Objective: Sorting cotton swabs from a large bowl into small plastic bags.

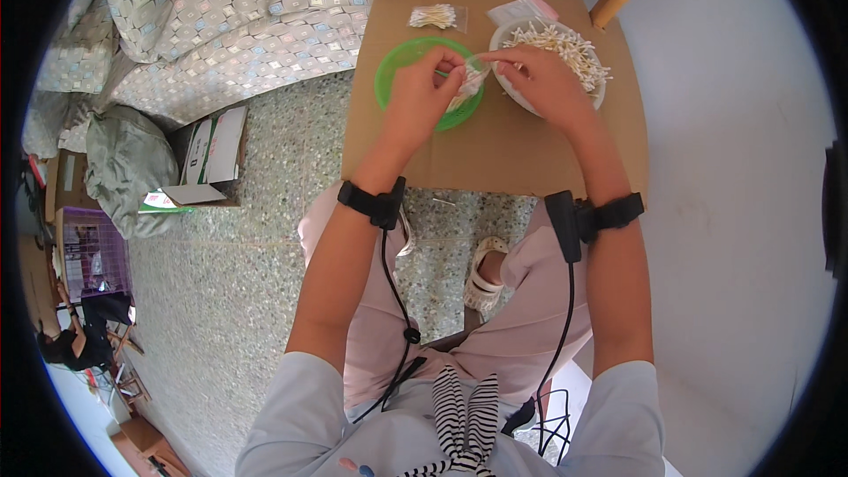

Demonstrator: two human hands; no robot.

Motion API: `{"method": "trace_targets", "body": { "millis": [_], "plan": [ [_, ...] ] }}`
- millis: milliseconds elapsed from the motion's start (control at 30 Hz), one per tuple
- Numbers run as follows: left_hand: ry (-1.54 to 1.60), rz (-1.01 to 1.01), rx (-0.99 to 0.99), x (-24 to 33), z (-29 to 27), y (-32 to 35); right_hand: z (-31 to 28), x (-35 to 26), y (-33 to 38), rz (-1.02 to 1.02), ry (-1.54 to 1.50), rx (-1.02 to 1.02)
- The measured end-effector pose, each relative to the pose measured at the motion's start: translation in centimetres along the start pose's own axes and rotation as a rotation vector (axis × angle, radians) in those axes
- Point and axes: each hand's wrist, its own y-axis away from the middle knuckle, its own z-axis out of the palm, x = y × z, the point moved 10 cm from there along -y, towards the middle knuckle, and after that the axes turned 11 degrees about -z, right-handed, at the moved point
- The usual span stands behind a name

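Plastic bag (474,79), clear and small, hangs between the hands in the head view, over the right side of a green basket (384,81), with some white swabs showing in or behind it. The left hand (427,91) pinches its left edge between thumb and fingers; the right hand (535,79) has its index finger at the upper right edge, but I cannot tell whether the thumb closes on it.

The film is probably very light, limp and slippery, best held by both mouth edges; the loose cotton swabs (558,39) look light, stiff-stemmed and soft-tipped, best taken mid-stem.

Counted on the surface (495,163): one basket, one white bowl (515,95) heaped with swabs too many to count, one filled packet (435,17), and one pile of flat packaging (523,10), its pieces uncountable.
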Motion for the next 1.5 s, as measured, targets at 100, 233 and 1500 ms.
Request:
{"method": "trace_targets", "body": {
  "millis": [100, 233, 1500],
  "plan": [
    [0.027, -0.068, -0.046, -0.3, 0.4, 0.2, -1.5, 1.6, 0.7, 0.074, -0.002, 0.028],
    [-0.032, -0.051, -0.061, -0.2, 0.5, 0.4, -1.5, 3.1, 1.5, 0.143, -0.048, 0.001],
    [-0.169, 0.058, 0.035, 1.2, -0.3, 0.6, -4.1, 5.9, 2.5, 0.411, 0.408, 0.195]
  ]
}}
